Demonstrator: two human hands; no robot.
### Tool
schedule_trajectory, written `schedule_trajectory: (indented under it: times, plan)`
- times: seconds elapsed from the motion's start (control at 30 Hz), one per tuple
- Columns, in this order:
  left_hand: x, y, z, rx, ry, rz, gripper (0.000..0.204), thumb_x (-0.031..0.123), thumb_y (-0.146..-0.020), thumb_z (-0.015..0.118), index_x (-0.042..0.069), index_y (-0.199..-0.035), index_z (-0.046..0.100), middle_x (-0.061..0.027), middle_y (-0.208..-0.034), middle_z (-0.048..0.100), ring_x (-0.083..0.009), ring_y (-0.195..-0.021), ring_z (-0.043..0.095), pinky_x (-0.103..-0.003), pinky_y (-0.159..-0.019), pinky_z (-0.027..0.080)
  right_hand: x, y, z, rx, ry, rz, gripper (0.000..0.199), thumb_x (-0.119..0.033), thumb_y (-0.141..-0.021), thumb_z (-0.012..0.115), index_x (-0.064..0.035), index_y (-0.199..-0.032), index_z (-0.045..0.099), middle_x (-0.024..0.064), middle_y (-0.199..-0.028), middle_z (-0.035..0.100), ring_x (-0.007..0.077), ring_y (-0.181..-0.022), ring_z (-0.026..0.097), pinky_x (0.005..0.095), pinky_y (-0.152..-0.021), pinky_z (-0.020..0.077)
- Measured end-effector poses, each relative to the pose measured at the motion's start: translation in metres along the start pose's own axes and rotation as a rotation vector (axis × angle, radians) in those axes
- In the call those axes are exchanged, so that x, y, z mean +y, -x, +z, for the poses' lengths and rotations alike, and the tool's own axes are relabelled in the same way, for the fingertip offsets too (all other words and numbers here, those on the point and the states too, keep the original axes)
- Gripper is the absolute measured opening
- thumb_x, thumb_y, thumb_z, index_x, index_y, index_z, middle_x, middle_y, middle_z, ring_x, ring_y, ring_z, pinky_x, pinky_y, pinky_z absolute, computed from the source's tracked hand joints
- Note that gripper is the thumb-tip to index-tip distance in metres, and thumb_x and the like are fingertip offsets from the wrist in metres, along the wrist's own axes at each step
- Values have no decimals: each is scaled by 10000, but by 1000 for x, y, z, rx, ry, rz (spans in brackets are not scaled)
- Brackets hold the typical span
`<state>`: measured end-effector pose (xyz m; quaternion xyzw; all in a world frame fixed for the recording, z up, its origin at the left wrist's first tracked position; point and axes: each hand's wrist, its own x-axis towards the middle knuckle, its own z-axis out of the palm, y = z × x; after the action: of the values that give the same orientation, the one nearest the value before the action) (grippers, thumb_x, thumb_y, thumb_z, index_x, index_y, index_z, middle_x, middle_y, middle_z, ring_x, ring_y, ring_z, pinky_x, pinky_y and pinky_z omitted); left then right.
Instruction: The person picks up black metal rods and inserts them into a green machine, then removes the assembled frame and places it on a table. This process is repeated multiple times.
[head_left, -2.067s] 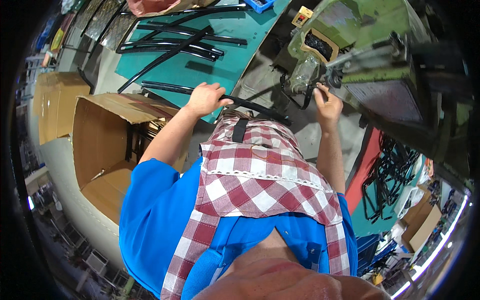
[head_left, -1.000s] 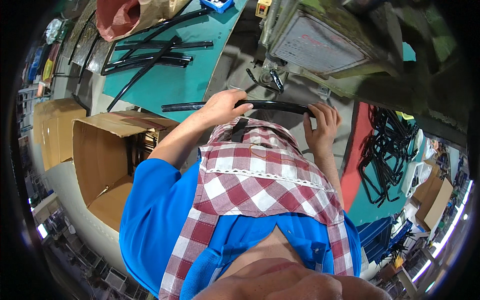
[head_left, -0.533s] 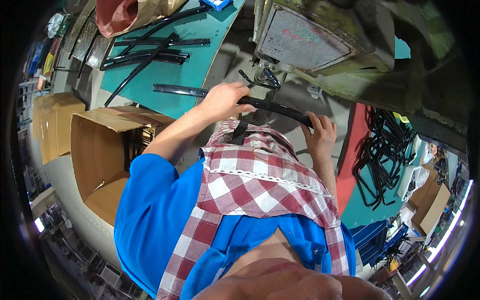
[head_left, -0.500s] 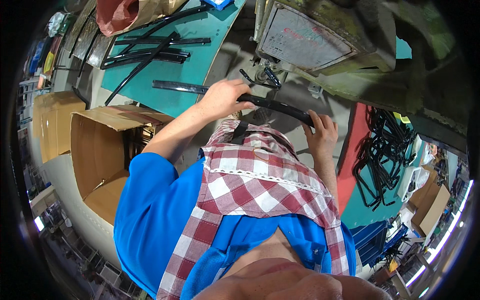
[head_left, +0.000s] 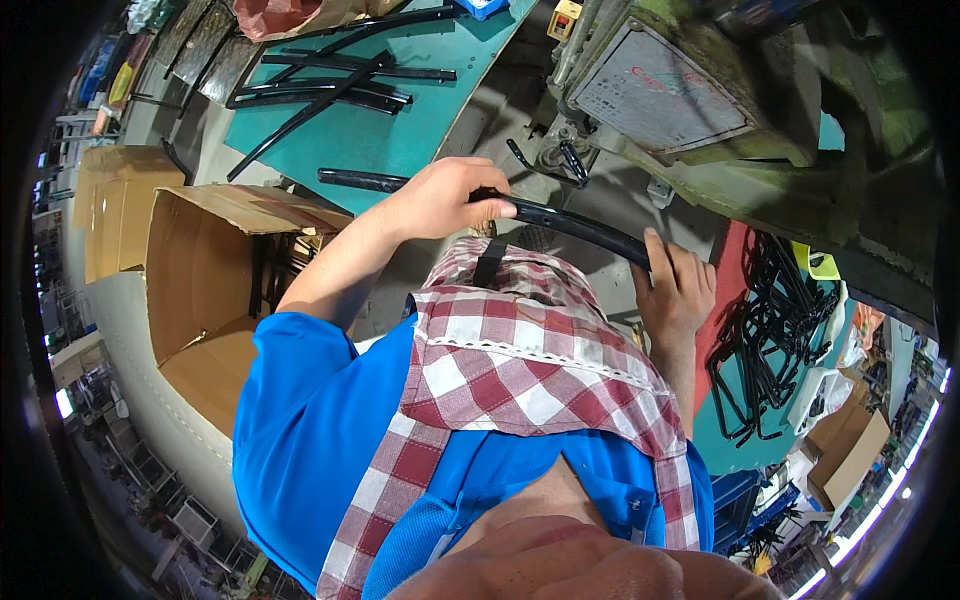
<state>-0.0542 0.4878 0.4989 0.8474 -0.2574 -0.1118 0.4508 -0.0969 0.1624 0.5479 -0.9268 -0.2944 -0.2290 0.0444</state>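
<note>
A long, glossy black tube [head_left: 580, 228], slightly bent, lies crosswise in front of my apron. Near its middle my left hand [head_left: 448, 197] is closed around it, with the thumb along the near side. The tube's left part passes behind this hand and comes out over the edge of the green table. My right hand [head_left: 680, 292] has the right end between thumb and fingers; the exact tip is hidden there. Just beyond the tube is a small black bent rod or handle [head_left: 572, 162] at the machine's base.
Several black tubes [head_left: 330, 88] lie on the green table [head_left: 290, 150] at the far left. An open cardboard box [head_left: 200, 270] with dark pieces inside stands at my left. A green machine [head_left: 690, 90] rises ahead. Bent black rods [head_left: 775, 340] are heaped on the right-hand table.
The view has turned slightly, so the tables and machine appear shifted right. Both hands keep hold of the tube, and my right hand sits a little farther right and lower.
</note>
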Motion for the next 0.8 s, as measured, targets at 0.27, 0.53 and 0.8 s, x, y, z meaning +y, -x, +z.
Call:
schedule_trajectory:
  times: [0.27, 0.53, 0.8]
  plan:
    - [-51, -59, 30, -137, -152, -109, 357, 449, -900, 592, 164, -1112, 630, -89, -971, 673, -280, -1000, 619, -485, -891, 376, 8, 15, 52, -129, 20, 260, 416, -263, -721, 766, -132, -1098, 647, 46, -825, 534, 237, -761, 576, 374, -663, 426]
    - [-58, -151, 7, -211, -461, 39, 492, 564, -886, 560, 157, -1143, 659, -95, -999, 695, -285, -987, 636, -431, -868, 364, 24, 10, 60, -102, 33, 478, 359, -230, -778, 742, -115, -1103, 643, 66, -879, 590, 278, -793, 592, 385, -705, 456]
    - [-71, -166, 22, -250, -458, 179, 654, 668, -858, 510, 100, -1154, 641, -139, -1024, 679, -316, -1019, 624, -456, -883, 366, 18, 24, 56, -142, 22, 573, 351, -229, -783, 738, -102, -1098, 649, 73, -902, 603, 299, -817, 604, 395, -699, 471]
